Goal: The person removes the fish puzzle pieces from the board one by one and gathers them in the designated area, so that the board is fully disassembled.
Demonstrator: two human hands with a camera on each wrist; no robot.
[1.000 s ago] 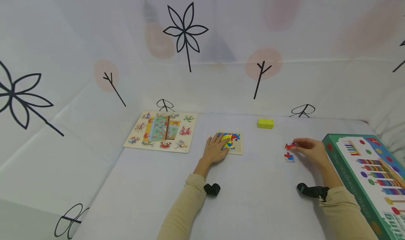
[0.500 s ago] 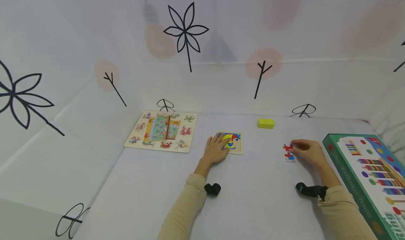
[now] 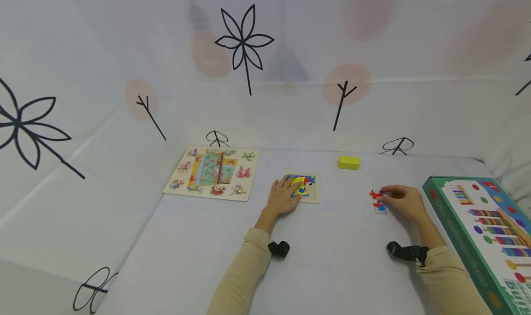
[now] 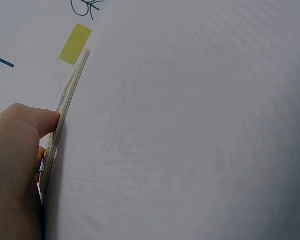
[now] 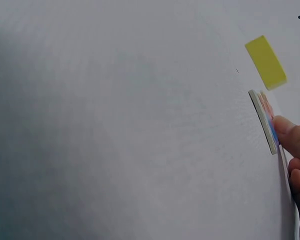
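Pinching puzzle piece (image 3: 375, 194) near box (image 3: 483, 220), lettering (image 3: 516, 289) blurred.

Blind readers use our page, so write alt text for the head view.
A person's left hand rests on a small puzzle on a white table, while the right hand holds a red puzzle piece close to a second piece. Nearby lie a larger picture board, a yellow block and a green box.

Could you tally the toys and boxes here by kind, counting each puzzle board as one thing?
Small puzzle board and large puzzle board: 2
Loose puzzle pieces: 2
Yellow block: 1
Green-edged box: 1
Total: 6
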